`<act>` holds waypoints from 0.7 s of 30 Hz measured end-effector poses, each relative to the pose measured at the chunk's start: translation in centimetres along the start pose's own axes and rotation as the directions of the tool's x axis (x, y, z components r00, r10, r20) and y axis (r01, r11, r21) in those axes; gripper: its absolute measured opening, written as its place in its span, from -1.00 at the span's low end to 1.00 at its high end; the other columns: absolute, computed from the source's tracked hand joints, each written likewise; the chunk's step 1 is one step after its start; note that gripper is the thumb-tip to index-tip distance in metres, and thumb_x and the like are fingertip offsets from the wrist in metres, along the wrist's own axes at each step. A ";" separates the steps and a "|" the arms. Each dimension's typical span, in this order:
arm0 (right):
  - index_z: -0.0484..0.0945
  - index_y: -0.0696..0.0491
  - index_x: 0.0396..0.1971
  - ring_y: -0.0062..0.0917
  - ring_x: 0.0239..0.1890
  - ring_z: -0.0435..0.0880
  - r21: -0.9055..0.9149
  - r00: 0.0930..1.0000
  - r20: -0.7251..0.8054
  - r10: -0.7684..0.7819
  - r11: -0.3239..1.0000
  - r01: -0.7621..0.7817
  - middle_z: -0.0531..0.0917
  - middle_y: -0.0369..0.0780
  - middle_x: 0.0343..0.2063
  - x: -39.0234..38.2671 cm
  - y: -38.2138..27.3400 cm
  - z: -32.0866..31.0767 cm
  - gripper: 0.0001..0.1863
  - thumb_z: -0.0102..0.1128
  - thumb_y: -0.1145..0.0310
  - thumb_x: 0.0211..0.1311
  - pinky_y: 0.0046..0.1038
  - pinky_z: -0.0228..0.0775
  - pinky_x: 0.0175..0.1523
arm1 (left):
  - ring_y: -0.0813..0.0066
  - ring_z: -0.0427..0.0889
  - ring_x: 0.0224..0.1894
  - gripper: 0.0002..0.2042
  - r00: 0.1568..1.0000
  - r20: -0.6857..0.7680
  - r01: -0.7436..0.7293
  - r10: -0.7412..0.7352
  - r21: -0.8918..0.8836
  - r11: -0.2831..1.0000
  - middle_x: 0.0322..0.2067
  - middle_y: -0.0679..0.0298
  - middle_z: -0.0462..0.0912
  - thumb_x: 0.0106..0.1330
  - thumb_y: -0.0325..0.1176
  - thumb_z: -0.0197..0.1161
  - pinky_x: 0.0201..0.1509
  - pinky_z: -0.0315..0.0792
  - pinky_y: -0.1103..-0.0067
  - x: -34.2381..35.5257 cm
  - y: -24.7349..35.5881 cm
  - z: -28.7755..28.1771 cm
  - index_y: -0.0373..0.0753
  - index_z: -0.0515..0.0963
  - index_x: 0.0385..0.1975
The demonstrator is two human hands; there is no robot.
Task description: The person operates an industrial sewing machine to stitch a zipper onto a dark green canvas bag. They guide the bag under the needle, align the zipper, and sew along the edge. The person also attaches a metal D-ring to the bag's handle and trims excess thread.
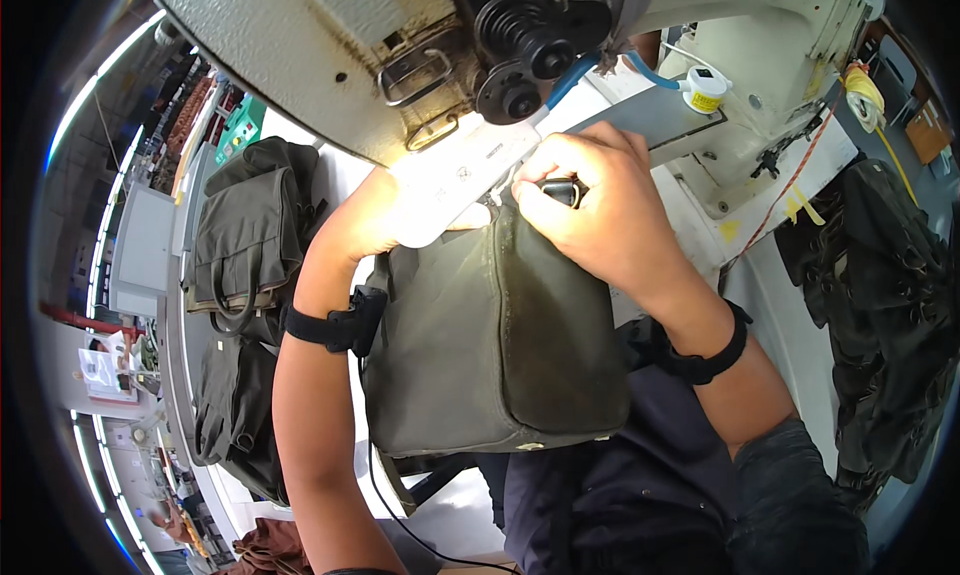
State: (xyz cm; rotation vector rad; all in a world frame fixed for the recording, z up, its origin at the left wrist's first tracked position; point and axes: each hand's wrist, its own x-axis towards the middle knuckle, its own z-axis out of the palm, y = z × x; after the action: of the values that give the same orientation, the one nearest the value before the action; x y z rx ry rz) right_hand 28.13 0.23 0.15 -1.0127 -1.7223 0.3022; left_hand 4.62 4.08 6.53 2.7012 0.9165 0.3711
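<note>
The olive bag (pixel 435 345) is in the middle, under the head of the sewing machine (pixel 290 50) and between the two forearms of the person. Its upper end lies toward the machine, and its lower end comes near the person's dark clothes (pixel 620 485). A seam (pixel 499 305) runs down along the bag, and the side on the right of this seam looks darker.

The right hand (pixel 598 197) is curled at the upper end of the bag, with the tips of thumb and forefinger brought together in a pinch on it. A small black shiny piece (pixel 561 192) shows inside the curl of this hand; I cannot tell what it is. The left hand (pixel 375 220) reaches to the other side of the upper end, but a part of the machine and strong light cover most of it, so I cannot tell if its fingers are spread or pinching.

Each forearm wears a black band, one on the left (pixel 330 325) and one on the right (pixel 722 350). On the left side, dark bags (pixel 250 240) lie on a white table (pixel 228 485). On the right side, a dark pile (pixel 890 305) hangs down.
</note>
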 end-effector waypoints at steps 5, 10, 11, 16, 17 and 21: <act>0.71 -0.03 -0.36 -0.37 -0.12 0.63 -0.017 0.999 -0.038 -0.023 1.000 0.022 0.73 -0.32 -0.40 -0.5 0.5 0.3 -0.89 0.41 0.32 0.11 -0.26 0.26 0.17 | 0.16 0.60 0.09 -0.34 0.973 0.124 0.196 -0.194 -0.002 0.981 0.11 0.06 0.60 0.24 -0.08 0.57 0.16 0.52 0.35 1.0 0.8 -0.9 -0.27 0.54 0.28; 0.66 0.00 -0.28 -0.33 -0.04 0.56 -0.102 0.971 -0.209 -0.117 0.990 0.097 0.63 -0.28 -0.36 -3.4 -1.6 1.3 -0.79 0.49 0.32 0.13 -0.17 0.21 0.17 | 0.11 0.66 -0.07 -0.42 0.928 0.209 0.334 -0.308 -0.101 0.937 -0.08 0.01 0.68 0.31 -0.04 0.52 0.07 0.55 0.33 -2.1 -2.8 -2.7 -0.34 0.59 0.16; 0.66 0.00 -0.27 -0.32 -0.03 0.56 -0.107 0.966 -0.234 -0.113 0.990 0.090 0.63 -0.28 -0.36 -3.9 -2.0 1.3 -0.79 0.49 0.32 0.14 -0.17 0.21 0.17 | 0.10 0.67 -0.05 -0.46 0.899 0.253 0.384 -0.359 -0.060 0.921 -0.05 0.00 0.69 0.34 -0.10 0.50 0.11 0.55 0.34 -3.1 -2.8 -3.5 -0.35 0.59 0.17; 0.68 0.10 -0.16 -0.26 -0.20 0.67 0.325 0.974 -0.116 0.192 0.934 -0.146 0.73 -0.18 -0.34 -5.5 -1.5 1.1 -0.83 0.38 0.38 0.31 -0.22 0.42 0.03 | -0.05 0.52 0.41 -0.34 0.936 0.127 0.331 -0.328 -0.010 0.943 0.29 -0.06 0.59 0.31 -0.13 0.55 0.49 0.33 0.23 -4.6 15.4 -4.1 -0.37 0.53 0.32; 0.68 0.16 -0.16 -0.23 -0.33 0.71 0.457 0.956 -0.057 0.287 0.859 -0.230 0.76 -0.12 -0.37 -5.6 -0.3 1.1 -0.84 0.30 0.38 0.42 -0.28 0.52 -0.13 | -0.11 0.48 0.43 -0.32 0.927 0.107 0.359 -0.360 0.023 0.933 0.34 -0.07 0.55 0.28 -0.17 0.56 0.51 0.32 0.20 -4.9 16.7 -1.8 -0.36 0.51 0.35; 0.69 0.27 -0.13 -0.68 -0.20 0.69 0.564 0.876 0.346 0.335 0.672 -0.480 0.78 -0.28 -0.29 -5.4 0.0 -0.3 -0.77 0.24 0.37 0.56 -0.52 0.53 0.00 | -0.13 0.39 0.49 -0.34 0.921 0.072 0.327 -0.383 0.393 0.859 0.41 -0.03 0.47 0.18 -0.45 0.45 0.56 0.24 0.10 -7.3 16.6 -1.4 -0.27 0.51 0.38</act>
State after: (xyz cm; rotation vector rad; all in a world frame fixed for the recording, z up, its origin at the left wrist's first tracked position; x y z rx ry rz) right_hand 28.74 -3.88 -3.24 -0.8506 -1.3775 1.2543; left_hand 7.76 -12.89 12.15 2.7427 1.5422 -0.0958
